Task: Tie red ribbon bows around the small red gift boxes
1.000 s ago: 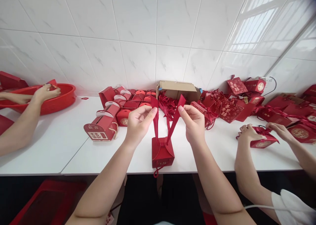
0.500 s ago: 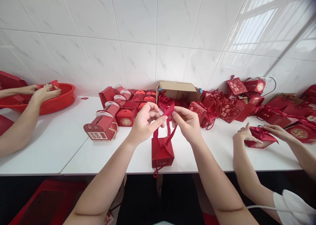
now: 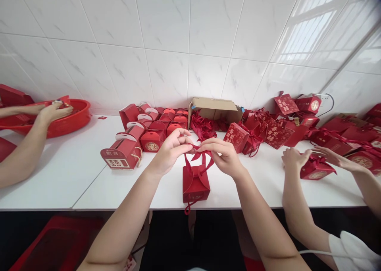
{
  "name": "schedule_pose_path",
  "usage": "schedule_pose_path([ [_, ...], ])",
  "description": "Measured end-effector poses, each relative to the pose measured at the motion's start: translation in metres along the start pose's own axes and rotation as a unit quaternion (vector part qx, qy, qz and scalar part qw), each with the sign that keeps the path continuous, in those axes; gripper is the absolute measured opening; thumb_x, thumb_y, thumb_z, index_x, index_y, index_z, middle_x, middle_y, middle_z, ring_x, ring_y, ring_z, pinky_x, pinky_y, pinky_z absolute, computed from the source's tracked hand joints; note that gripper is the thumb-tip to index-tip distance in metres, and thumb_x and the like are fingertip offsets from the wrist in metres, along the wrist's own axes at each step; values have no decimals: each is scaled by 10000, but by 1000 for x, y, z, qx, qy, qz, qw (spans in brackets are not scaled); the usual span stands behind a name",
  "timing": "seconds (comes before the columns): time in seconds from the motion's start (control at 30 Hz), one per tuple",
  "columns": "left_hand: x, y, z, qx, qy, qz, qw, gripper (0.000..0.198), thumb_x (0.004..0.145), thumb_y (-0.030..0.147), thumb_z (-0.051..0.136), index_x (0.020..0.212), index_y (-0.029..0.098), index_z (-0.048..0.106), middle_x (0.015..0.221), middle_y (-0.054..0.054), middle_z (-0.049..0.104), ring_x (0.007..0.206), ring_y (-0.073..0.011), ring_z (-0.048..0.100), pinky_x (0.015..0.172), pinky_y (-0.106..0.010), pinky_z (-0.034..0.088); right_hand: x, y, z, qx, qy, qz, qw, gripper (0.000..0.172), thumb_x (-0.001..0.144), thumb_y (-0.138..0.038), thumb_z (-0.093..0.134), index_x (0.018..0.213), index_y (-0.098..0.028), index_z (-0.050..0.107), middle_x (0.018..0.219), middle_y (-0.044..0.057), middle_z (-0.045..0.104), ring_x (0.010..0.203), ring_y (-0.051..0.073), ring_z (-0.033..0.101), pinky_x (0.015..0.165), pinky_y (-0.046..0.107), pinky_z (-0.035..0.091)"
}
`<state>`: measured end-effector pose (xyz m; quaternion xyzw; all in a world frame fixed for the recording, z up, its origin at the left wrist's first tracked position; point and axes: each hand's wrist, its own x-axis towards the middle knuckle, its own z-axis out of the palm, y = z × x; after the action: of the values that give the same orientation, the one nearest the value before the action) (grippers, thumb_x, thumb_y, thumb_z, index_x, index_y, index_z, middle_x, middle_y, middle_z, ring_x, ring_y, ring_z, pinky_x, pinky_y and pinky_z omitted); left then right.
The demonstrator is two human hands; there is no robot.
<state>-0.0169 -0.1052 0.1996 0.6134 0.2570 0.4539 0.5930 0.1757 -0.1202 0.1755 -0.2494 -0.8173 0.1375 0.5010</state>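
A small red gift box (image 3: 195, 185) stands near the table's front edge, with a red ribbon (image 3: 204, 168) running up from its sides. Above it, my left hand (image 3: 170, 152) pinches the ribbon between thumb and fingers. My right hand (image 3: 224, 156) grips the same ribbon close by, its fingers curled over it. The fingertips of both hands nearly meet, and the exact fold of the ribbon between them is partly hidden. A red cord loop hangs at the front of the box.
Rows of red boxes (image 3: 153, 140) stand to the left. A cardboard carton (image 3: 216, 104) of ribbons lies at the back. Finished-looking bowed boxes (image 3: 276, 132) pile up on the right. Co-workers' hands are at a red basin (image 3: 76, 120) and at a ribboned box (image 3: 317, 170).
Both my hands have come down slightly towards the box, and the ribbon between them is now more covered by fingers. The co-worker's hands on the right have lifted off the front of their box.
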Motion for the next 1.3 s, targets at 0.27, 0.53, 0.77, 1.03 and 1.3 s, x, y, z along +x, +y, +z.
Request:
schedule_pose_path([
  [0.27,-2,-3,2,18,14,26,999,188,820,289,592,988,211,564,730,-5,615,735,-151,614,685,-264,473,-4,3,4,-98,39,-28,994,343,902,-134,417,1050,-301,678,1028,50,677,943,184,624,804,364,517],
  [0.53,-16,-31,-8,369,245,274,853,216,752,241,666,965,211,648,768,-13,632,697,-142,587,661,-247,459,-39,7,18,-21,283,139,949,180,864,-235,543,953,-247,698,911,46,701,868,204,653,800,369,515],
  [0.77,-63,-67,-59,371,359,146,844,172,739,285,670,879,197,624,673,34,472,551,-87,451,547,-208,383,-124,35,2,38,405,333,851,201,790,-353,637,872,-178,692,772,41,685,727,187,644,727,364,518],
  [1.03,-104,-124,-99,392,356,12,848,164,748,349,638,826,212,592,678,15,477,658,-153,516,687,-284,454,-186,57,-11,-67,354,473,804,357,763,-461,617,920,-146,675,847,104,684,813,265,637,772,467,501],
  [1.3,-79,-119,-39,381,221,57,896,92,820,281,570,885,229,609,1067,-64,557,1067,-235,539,977,-399,412,-129,33,20,-62,114,292,948,354,854,-307,557,1203,-252,577,1268,111,536,1206,255,488,998,462,410],
])
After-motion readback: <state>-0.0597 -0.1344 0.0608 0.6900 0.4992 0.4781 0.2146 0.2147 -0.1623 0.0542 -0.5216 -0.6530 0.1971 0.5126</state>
